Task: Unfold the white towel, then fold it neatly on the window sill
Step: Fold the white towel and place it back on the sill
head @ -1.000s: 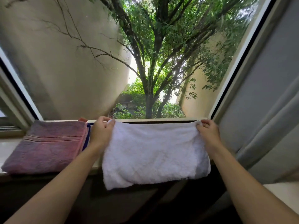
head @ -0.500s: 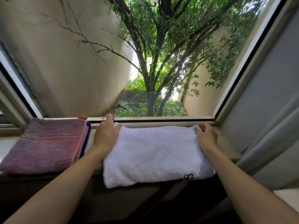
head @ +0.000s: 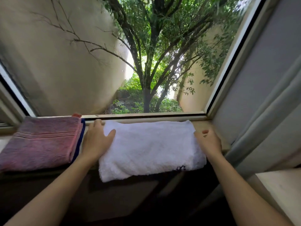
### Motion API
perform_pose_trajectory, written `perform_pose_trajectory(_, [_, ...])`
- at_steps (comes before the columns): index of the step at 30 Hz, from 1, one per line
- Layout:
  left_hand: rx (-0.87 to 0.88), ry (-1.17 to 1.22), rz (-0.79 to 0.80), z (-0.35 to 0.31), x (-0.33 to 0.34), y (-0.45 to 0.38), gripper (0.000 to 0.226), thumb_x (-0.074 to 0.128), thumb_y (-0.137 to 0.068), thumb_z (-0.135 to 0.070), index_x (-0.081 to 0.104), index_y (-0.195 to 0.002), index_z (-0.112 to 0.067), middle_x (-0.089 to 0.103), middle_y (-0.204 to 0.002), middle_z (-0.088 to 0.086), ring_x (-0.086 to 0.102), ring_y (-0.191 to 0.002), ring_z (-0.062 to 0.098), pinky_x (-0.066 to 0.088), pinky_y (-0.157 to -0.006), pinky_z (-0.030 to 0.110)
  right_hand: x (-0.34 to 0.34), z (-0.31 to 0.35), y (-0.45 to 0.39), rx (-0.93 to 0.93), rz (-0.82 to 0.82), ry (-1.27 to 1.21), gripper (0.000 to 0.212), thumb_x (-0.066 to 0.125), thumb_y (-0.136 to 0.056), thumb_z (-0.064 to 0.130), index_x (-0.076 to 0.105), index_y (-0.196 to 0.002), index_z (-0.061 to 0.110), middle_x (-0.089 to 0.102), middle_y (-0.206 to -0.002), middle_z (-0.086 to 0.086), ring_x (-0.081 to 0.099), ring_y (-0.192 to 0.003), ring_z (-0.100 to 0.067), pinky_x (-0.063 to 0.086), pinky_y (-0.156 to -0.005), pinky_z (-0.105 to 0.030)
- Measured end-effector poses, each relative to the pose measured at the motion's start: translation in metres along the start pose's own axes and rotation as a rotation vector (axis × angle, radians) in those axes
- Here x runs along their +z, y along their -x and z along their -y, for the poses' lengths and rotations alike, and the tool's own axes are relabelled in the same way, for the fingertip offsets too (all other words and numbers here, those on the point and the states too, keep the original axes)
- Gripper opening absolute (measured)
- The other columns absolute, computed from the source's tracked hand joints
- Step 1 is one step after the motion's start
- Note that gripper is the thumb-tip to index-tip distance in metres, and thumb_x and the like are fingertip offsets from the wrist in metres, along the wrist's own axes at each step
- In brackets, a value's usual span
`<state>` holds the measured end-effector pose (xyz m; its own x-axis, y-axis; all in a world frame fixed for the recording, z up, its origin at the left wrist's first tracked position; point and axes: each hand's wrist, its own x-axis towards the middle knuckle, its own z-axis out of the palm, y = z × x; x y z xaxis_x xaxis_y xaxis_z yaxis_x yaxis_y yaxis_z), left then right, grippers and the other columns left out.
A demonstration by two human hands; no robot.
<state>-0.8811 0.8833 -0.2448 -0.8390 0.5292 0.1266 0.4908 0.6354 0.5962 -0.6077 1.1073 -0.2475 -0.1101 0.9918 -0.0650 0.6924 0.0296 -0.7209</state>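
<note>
Lying folded on the sill [head: 210, 126] below the window [head: 146, 62], the towel [head: 149, 149] has its near edge hanging over the sill's front, a small dark mark showing near its lower right corner. The left hand [head: 96, 141] rests flat at the towel's left end, fingers straight and close together beside it and the thumb spread onto the cloth, while the right hand [head: 209, 141] touches the right end with fingers loosely curled, holding nothing I can see. Left of the hands sits a folded pink towel [head: 42, 141] on a dark blue one [head: 80, 139].
</note>
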Motion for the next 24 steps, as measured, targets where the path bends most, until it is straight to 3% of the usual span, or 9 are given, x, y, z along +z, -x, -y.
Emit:
perform_pose_trajectory(4, [-0.077, -0.015, 0.025, 0.009, -0.004, 0.021, 0.063, 0.061, -0.086, -0.046, 0.045, -0.129, -0.003, 0.055, -0.132, 0.020, 0.054, -0.117, 0.040, 0.043, -0.091, 0.045, 0.000, -0.014, 0.028, 0.016, -0.100, 0.096, 0.047, 0.061, -0.081, 0.045, 0.054, -0.108, 0.007, 0.060, -0.119, -0.019, 0.057, -0.110, -0.039, 0.046, -0.089, -0.042])
perform_pose_trajectory(8, [-0.102, 0.053, 0.027, 0.011, -0.009, 0.028, 0.058, 0.061, -0.085, -0.049, 0.045, -0.123, -0.008, 0.061, -0.119, 0.016, 0.058, -0.104, 0.036, 0.045, -0.084, 0.041, -0.002, -0.025, 0.048, 0.045, -0.113, 0.114, 0.059, 0.063, -0.081, 0.052, 0.049, -0.111, 0.003, 0.061, -0.119, -0.022, 0.059, -0.110, -0.041, 0.046, -0.085, -0.043])
perform_pose_trajectory(15, [-0.039, 0.073, -0.033, 0.003, -0.012, 0.048, 0.043, 0.062, -0.083, -0.048, 0.044, -0.103, -0.014, 0.059, -0.104, 0.010, 0.058, -0.090, 0.030, 0.049, -0.078, 0.043, -0.002, -0.029, 0.060, -0.053, -0.045, 0.045, 0.034, 0.063, -0.084, 0.045, 0.053, -0.092, 0.014, 0.064, -0.109, -0.012, 0.059, -0.100, -0.034, 0.040, -0.074, -0.034])
perform_pose_trajectory(21, [-0.077, 0.080, 0.005, 0.009, -0.009, 0.065, 0.046, 0.060, -0.085, -0.051, 0.047, -0.108, -0.014, 0.059, -0.107, 0.009, 0.058, -0.092, 0.027, 0.048, -0.078, 0.040, -0.001, -0.036, 0.061, 0.092, 0.021, -0.026, 0.045, 0.067, -0.079, 0.051, 0.064, -0.091, 0.007, 0.068, -0.100, -0.013, 0.062, -0.096, -0.033, 0.039, -0.073, -0.031])
perform_pose_trajectory(24, [-0.094, 0.095, 0.020, 0.009, -0.010, 0.072, 0.050, 0.060, -0.085, -0.051, 0.046, -0.114, -0.013, 0.059, -0.112, 0.009, 0.058, -0.095, 0.026, 0.046, -0.076, 0.038, -0.003, -0.037, 0.063, 0.081, 0.037, -0.085, 0.031, 0.070, -0.080, 0.039, 0.063, -0.084, 0.009, 0.065, -0.092, -0.009, 0.060, -0.090, -0.030, 0.044, -0.077, -0.032])
